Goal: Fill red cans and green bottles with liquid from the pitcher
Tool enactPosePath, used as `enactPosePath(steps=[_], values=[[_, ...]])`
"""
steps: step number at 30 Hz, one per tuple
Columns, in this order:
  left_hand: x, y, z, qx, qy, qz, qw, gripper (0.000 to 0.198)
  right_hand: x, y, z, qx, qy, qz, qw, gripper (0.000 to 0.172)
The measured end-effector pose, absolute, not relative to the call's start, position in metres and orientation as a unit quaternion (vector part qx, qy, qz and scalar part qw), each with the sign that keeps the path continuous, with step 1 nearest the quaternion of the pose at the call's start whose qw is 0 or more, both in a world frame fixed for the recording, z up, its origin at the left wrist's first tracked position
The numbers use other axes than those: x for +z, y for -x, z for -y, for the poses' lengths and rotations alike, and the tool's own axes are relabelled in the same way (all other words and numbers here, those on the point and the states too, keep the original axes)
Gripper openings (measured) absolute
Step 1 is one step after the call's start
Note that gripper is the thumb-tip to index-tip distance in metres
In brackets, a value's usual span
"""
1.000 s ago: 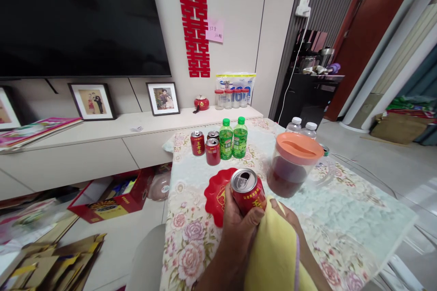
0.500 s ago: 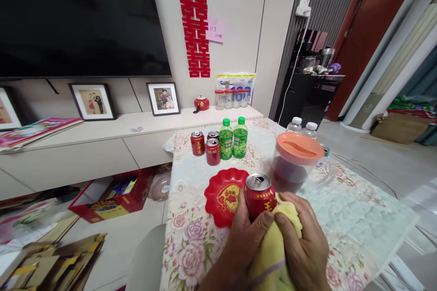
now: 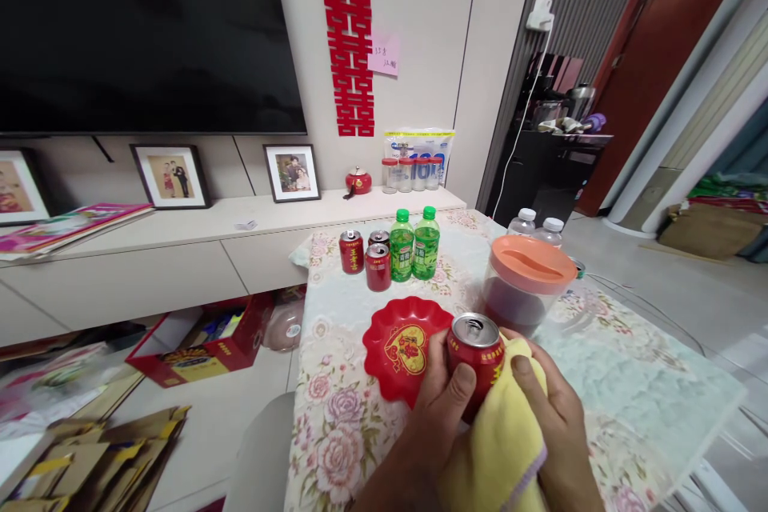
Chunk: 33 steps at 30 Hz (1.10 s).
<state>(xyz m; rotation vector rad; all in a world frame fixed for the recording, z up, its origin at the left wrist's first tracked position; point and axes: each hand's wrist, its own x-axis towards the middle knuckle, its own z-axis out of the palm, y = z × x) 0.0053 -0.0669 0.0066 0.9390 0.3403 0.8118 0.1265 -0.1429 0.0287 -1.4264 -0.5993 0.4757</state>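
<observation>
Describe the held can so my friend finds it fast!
Find the flowery tablecloth. On its near side, right of the scalloped red plate, the left hand grips a red can and the right hand a yellow cloth. Unlike the three cans standing farther back, this one is held.

i'm in a home, in what looks like its living room. a big dark tv screen [image 3: 144, 32] spans the wall [image 3: 426, 32] at eleven o'clock, above a long low cabinet [image 3: 120, 280] with framed photos [image 3: 292, 174] of people. red paper double-happiness cutouts [image 3: 350, 38] run down the wall at twelve. the bench [image 3: 648, 368] before me wears a flowered cloth [image 3: 342, 416], and a red-brown door [image 3: 651, 48] stands at two.
</observation>
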Motion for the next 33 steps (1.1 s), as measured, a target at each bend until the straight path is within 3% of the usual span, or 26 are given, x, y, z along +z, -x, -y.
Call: enactPosePath(steps=[6,12,20,26,33], values=[[0.022,-0.004,0.067,0.347,-0.414,-0.174,0.824,0.082,0.017,-0.117,0.146,-0.022,0.674,0.409,0.615,0.048],[0.012,-0.009,0.064,0.368,-0.425,-0.146,0.814,0.079,0.019,-0.112,0.151,-0.224,0.626,0.496,0.559,0.051],[0.014,-0.006,0.064,0.352,-0.47,-0.168,0.792,0.079,0.046,-0.119,0.157,-0.221,0.519,0.635,0.529,0.041],[0.013,-0.009,0.062,0.388,-0.379,-0.108,0.833,0.079,0.046,-0.115,0.146,-0.202,0.508,0.648,0.53,0.026],[0.004,-0.007,0.053,0.444,-0.387,-0.158,0.793,0.086,0.028,-0.119,0.136,-0.141,0.569,0.579,0.566,0.014]])
